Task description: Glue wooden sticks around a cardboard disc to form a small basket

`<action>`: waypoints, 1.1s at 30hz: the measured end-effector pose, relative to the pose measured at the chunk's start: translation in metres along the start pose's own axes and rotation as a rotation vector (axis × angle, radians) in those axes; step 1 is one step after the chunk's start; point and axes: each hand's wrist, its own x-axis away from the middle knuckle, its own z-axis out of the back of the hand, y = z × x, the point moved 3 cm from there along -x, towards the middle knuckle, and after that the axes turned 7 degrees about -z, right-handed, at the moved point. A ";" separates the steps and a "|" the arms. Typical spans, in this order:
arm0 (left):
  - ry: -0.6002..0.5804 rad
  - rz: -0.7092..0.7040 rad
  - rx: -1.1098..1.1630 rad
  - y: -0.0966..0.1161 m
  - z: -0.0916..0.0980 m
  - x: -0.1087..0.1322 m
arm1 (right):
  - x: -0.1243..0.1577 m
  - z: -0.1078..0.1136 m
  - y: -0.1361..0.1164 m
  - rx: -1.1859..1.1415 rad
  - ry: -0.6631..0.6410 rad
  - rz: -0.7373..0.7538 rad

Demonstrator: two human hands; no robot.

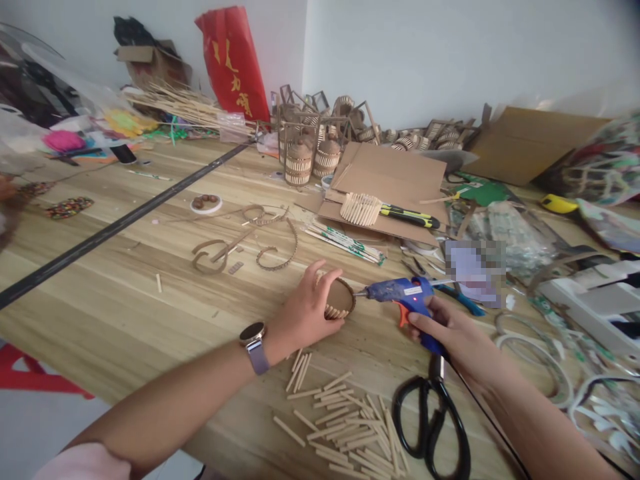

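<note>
My left hand (313, 308), with a watch on the wrist, curls its fingers and thumb around a small round ring (354, 297) of brown strip. Short pale sticks (336, 312) line part of the ring's inner side. A blue hot glue gun (397, 291) with an orange trigger is gripped in my right hand (445, 327); its nozzle meets or nearly meets the ring's right edge. Loose short wooden sticks (350, 427) lie in a pile below the left hand. Black-handled scissors (430, 420) rest under the glue gun, their blades partly hidden.
Curled brown strips (275, 257) lie beyond my left hand. Cardboard (390, 177) carries a bundle of sticks (360, 209) and a yellow-black cutter (407, 216). Small stick lanterns (299, 163) stand at the back. Tape rolls (537, 360) lie at right. A dark bar (125, 217) crosses the table.
</note>
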 end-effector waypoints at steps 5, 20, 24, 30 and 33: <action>-0.007 -0.010 -0.008 -0.001 0.002 0.000 | 0.007 -0.009 0.019 -0.149 -0.062 -0.132; -0.015 -0.012 0.000 -0.006 0.002 0.000 | 0.010 -0.015 0.000 0.247 -0.103 0.163; -0.023 -0.008 -0.001 -0.005 0.004 -0.001 | 0.011 -0.015 0.003 0.327 -0.082 0.200; -0.020 -0.011 -0.013 -0.006 0.003 -0.001 | 0.018 -0.020 -0.002 0.413 -0.073 0.236; -0.017 -0.019 -0.009 -0.006 0.003 -0.002 | 0.022 -0.023 -0.008 0.449 -0.064 0.248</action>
